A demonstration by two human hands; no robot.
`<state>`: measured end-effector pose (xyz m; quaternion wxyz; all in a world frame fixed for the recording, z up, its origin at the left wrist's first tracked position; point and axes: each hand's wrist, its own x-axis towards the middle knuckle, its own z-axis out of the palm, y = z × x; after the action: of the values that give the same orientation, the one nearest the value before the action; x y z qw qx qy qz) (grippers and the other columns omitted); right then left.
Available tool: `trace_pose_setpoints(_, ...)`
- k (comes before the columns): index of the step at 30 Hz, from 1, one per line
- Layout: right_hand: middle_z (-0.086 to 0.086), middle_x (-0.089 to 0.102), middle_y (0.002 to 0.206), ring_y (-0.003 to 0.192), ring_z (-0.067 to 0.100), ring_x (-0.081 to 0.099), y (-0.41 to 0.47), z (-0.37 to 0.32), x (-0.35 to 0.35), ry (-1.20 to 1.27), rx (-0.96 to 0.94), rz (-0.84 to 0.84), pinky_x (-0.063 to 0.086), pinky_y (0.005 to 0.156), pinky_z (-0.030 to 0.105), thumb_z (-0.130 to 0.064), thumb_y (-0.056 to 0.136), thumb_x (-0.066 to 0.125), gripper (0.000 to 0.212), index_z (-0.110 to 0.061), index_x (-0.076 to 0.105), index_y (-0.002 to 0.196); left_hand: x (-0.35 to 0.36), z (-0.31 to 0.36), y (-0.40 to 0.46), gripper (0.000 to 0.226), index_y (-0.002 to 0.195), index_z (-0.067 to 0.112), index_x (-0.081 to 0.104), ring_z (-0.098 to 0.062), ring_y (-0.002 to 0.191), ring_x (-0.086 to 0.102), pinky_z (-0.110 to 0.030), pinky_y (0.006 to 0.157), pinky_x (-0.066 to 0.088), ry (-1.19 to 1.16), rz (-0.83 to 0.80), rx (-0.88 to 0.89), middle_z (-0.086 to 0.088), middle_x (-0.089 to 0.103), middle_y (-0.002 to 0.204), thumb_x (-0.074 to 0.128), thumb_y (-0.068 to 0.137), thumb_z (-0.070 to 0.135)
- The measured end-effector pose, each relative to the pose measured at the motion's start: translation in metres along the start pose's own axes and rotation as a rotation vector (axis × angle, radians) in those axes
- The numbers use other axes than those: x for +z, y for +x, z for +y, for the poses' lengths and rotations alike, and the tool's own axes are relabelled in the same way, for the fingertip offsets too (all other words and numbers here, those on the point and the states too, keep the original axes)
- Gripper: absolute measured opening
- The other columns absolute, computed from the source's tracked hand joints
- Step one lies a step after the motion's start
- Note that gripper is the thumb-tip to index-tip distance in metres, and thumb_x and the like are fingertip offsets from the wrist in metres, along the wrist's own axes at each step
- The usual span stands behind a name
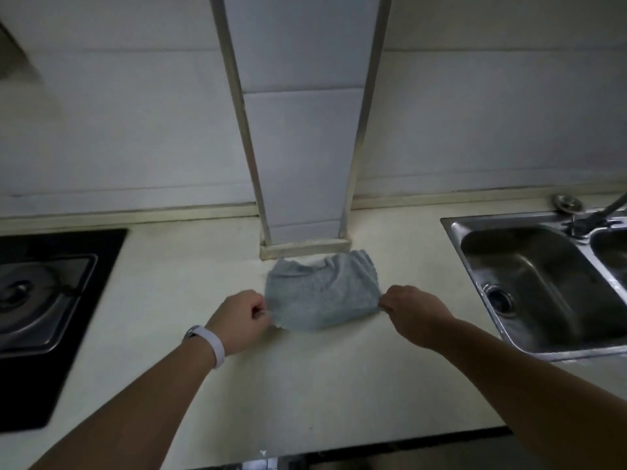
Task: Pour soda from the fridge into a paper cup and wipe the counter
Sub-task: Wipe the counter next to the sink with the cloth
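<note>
The counter point(305, 385) is the biggest thing here, pale cream, running w/ a tiled wall behind it. A tiled column point(305, 130) w/ metal edge strips comes down onto the counter at its back edge, about mid-way along. Left of the column's foot, set into the counter, is a black stove point(51, 300) w/ a steel burner plate. Right of the column's foot is a steel sink point(543, 283), drain visible in the near basin, tap base at its far edge; a 2nd basin starts at the frame's right side.

The cloth point(322, 293) is grey-blue, lying on the counter right in front of the column's foot, its far edge rumpled and nearly touching the column base. It's spread between my two hands.

My left hand point(237, 320) is at the cloth's near-left corner, fingers curled in, pinching that corner betw. thumb and forefinger. White band point(210, 344) on that wrist. My right hand point(414, 313) is at the cloth's near-right corner, fingers curled too, pinching the corner the same way. Both hands sit in front of the column, left one toward the stove side, right one toward the sink side. Forearms come in from the counter's near edge. Pic's a bit blurred, so can't tell fine detail of the fingertips.
</note>
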<state>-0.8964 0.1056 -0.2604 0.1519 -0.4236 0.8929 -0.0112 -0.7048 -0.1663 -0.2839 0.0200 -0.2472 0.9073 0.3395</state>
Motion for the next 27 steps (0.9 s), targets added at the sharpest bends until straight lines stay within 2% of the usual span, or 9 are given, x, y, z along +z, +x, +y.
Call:
trace_pose_setpoints(5, -0.001, 0.060, 0.110, 0.098, 0.020, 0.057, -0.030, 0.000, 0.060, -0.044, -0.094, -0.108, 0.048, 0.079, 0.033, -0.022, 0.099, 0.034, 0.031, -0.025, 0.063, 0.111, 0.066, -0.032, -0.048, 0.011, 0.083, 0.010, 0.066, -0.024, 0.081, 0.062, -0.031, 0.070, 0.045, 0.185, -0.156, 0.056, -0.006, 0.063, 0.089, 0.056, 0.084, 0.016)
trace_pose_setpoints(9, -0.002, 0.058, 0.114, 0.101, 0.021, 0.055, -0.047, 0.006, 0.090, -0.113, -0.152, -0.141, 0.047, 0.080, 0.033, -0.016, 0.096, 0.037, 0.036, -0.027, 0.061, 0.120, 0.102, -0.052, -0.076, 0.025, 0.077, 0.015, 0.067, -0.022, 0.081, 0.065, -0.023, 0.072, 0.045, 0.206, -0.108, 0.113, -0.003, 0.066, 0.092, 0.044, 0.077, 0.025)
trace_pose_setpoints(12, -0.001, 0.056, 0.117, 0.103, 0.021, 0.053, -0.058, 0.010, 0.102, -0.137, -0.183, -0.139, 0.042, 0.081, 0.031, -0.013, 0.096, 0.038, 0.039, -0.026, 0.057, 0.127, 0.111, -0.053, -0.090, 0.021, 0.080, 0.015, 0.072, -0.018, 0.082, 0.067, -0.020, 0.074, 0.049, 0.253, -0.049, 0.144, -0.001, 0.069, 0.097, 0.051, 0.078, 0.019)
trace_pose_setpoints(14, 0.000, 0.056, 0.116, 0.103, 0.021, 0.053, -0.064, 0.013, 0.109, -0.149, -0.195, -0.143, 0.041, 0.081, 0.031, -0.013, 0.095, 0.037, 0.039, -0.025, 0.056, 0.127, 0.114, -0.055, -0.097, 0.026, 0.082, 0.016, 0.073, -0.018, 0.085, 0.068, -0.021, 0.072, 0.054, 0.270, -0.036, 0.149, 0.000, 0.070, 0.101, 0.049, 0.079, 0.022)
trace_pose_setpoints(17, -0.001, 0.054, 0.114, 0.100, 0.020, 0.052, -0.069, 0.013, 0.115, -0.141, -0.187, -0.159, 0.040, 0.082, 0.032, -0.017, 0.094, 0.037, 0.037, -0.025, 0.059, 0.123, 0.114, -0.054, -0.103, 0.032, 0.083, 0.017, 0.073, -0.020, 0.085, 0.070, -0.027, 0.070, 0.059, 0.279, -0.067, 0.137, 0.000, 0.071, 0.104, 0.043, 0.078, 0.027)
trace_pose_setpoints(19, -0.001, 0.052, 0.112, 0.101, 0.019, 0.051, -0.067, 0.010, 0.112, -0.127, -0.173, -0.156, 0.039, 0.084, 0.032, -0.027, 0.094, 0.036, 0.034, -0.023, 0.059, 0.120, 0.109, -0.048, -0.104, 0.032, 0.086, 0.018, 0.073, -0.021, 0.086, 0.071, -0.028, 0.070, 0.059, 0.309, -0.109, 0.132, 0.000, 0.070, 0.105, 0.046, 0.074, 0.030)
trace_pose_setpoints(21, -0.002, 0.050, 0.115, 0.105, 0.018, 0.049, -0.063, 0.004, 0.105, -0.070, -0.147, -0.135, 0.040, 0.089, 0.032, -0.041, 0.092, 0.037, 0.039, -0.023, 0.056, 0.120, 0.104, -0.040, -0.097, 0.039, 0.099, 0.017, 0.074, -0.024, 0.093, 0.070, -0.032, 0.076, 0.059, 0.340, -0.116, 0.150, -0.002, 0.070, 0.113, 0.050, 0.073, 0.036)
trace_pose_setpoints(23, -0.002, 0.046, 0.128, 0.118, 0.019, 0.047, -0.054, -0.004, 0.099, 0.005, -0.113, -0.088, 0.040, 0.095, 0.034, -0.050, 0.090, 0.038, 0.047, -0.025, 0.049, 0.128, 0.098, -0.028, -0.083, 0.049, 0.118, 0.015, 0.068, -0.027, 0.106, 0.066, -0.038, 0.088, 0.056, 0.348, -0.080, 0.154, -0.006, 0.065, 0.126, 0.053, 0.080, 0.042)
trace_pose_setpoints(27, 0.003, 0.023, 0.157, 0.143, 0.024, 0.023, -0.025, -0.023, 0.095, 0.048, -0.050, -0.048, 0.026, 0.112, 0.040, -0.057, 0.093, 0.036, 0.062, -0.026, 0.029, 0.146, 0.097, 0.002, -0.046, 0.062, 0.139, 0.014, 0.052, -0.033, 0.131, 0.048, -0.043, 0.107, 0.040, 0.442, -0.027, 0.119, -0.011, 0.049, 0.146, 0.047, 0.089, 0.051)
